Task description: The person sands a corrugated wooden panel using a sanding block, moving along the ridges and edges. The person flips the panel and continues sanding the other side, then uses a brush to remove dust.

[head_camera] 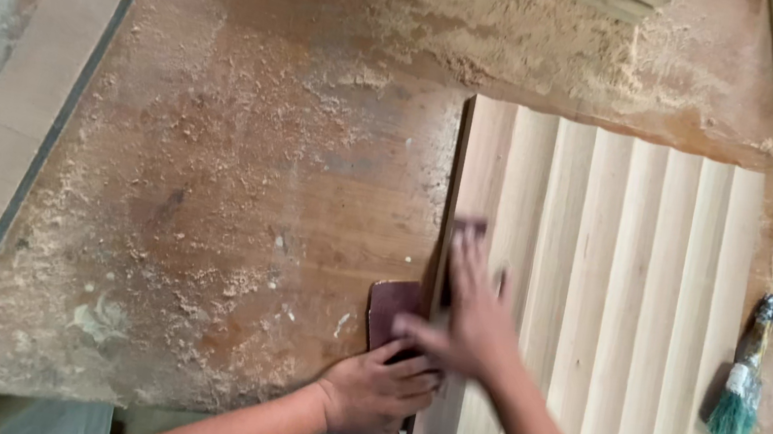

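Left hand (375,395) steadies fluted panel (615,297) edge; right hand (474,308) on top

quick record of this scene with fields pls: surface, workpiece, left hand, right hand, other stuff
surface: wooden bench strewn with sawdust
workpiece: pale fluted wood panel, lying flat
left hand: left hand at the panel's left edge, on a dark reddish block
right hand: right hand blurred, flat on the panel
other: green-bristled brush right of panel; long board at left
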